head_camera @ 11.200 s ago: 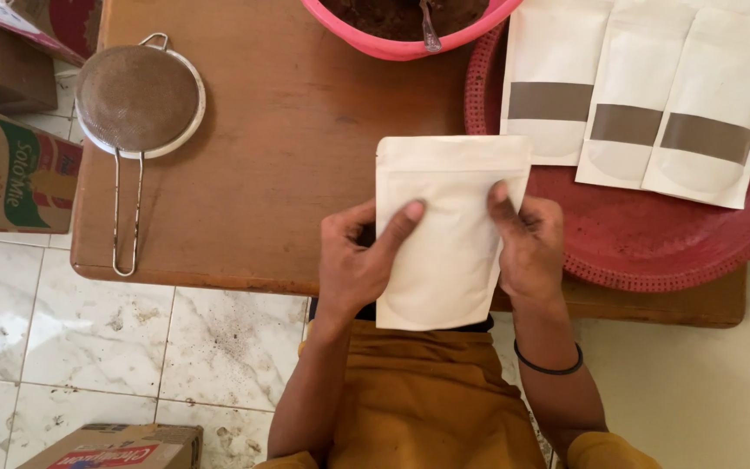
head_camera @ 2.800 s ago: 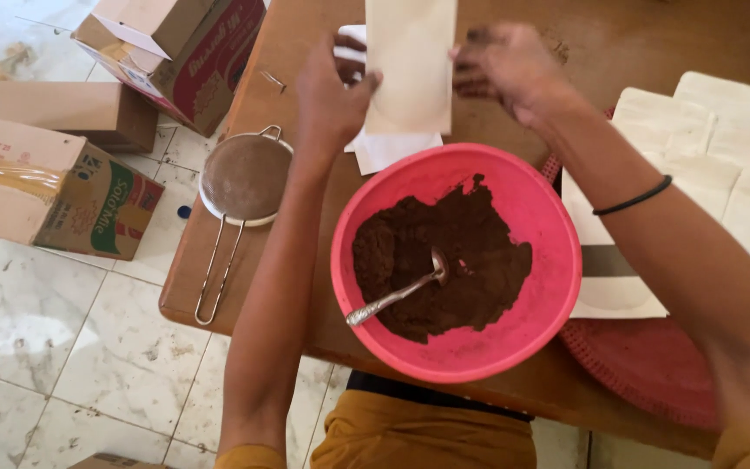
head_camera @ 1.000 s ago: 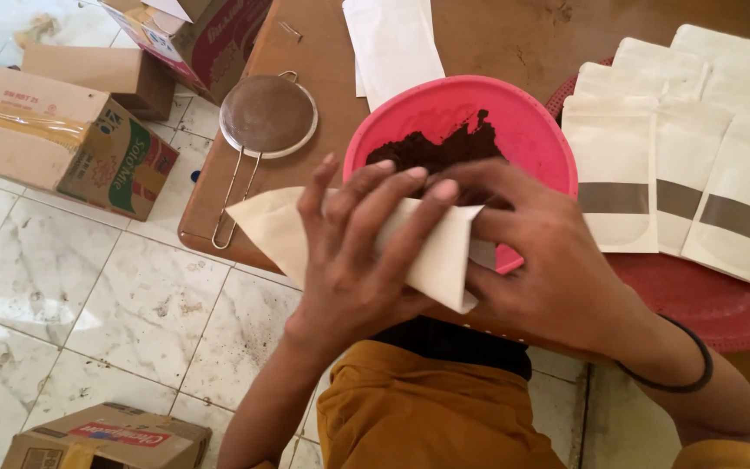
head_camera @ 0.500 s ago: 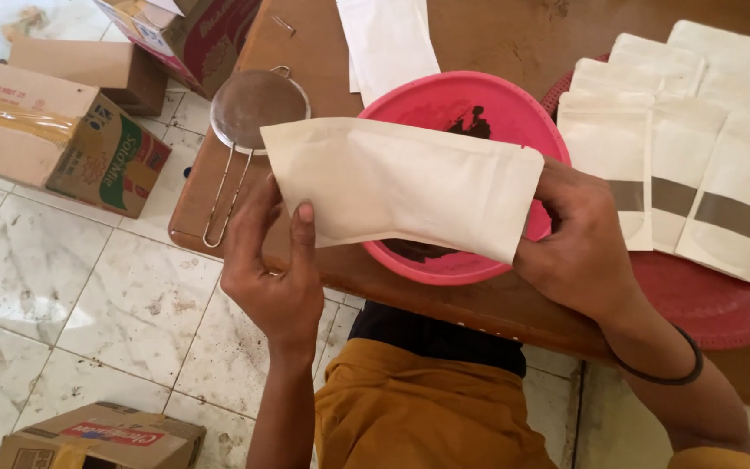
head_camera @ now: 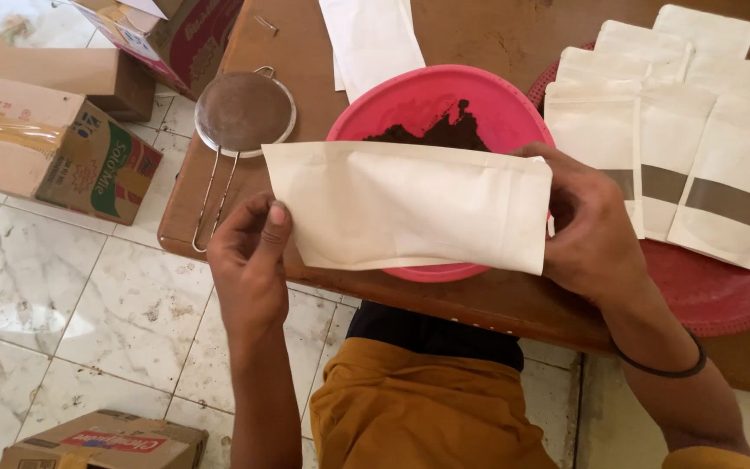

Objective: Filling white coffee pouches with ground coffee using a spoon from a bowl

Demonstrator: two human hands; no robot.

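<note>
Cream paper pouch [head_camera: 414,207], flat and empty: held sideways above pink bowl [head_camera: 441,130], clear of wooden worktop [head_camera: 496,300]. Left hand [head_camera: 249,260] pinching lower left corner between thumb and fingers; right hand [head_camera: 592,221] gripping right end, fingers closed round edge. Likely light, limp, easily creased; best taken by edges. Bowl holding dark brown powder [head_camera: 436,135]. Red tray [head_camera: 722,291] bearing more windowed pouches [head_camera: 696,165]. Mesh strainer [head_camera: 243,113] alongside, empty.

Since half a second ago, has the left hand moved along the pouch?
Yes. The left hand has slid inward along the pouch, and now sits under the sieve handle rather than left of it.
</note>
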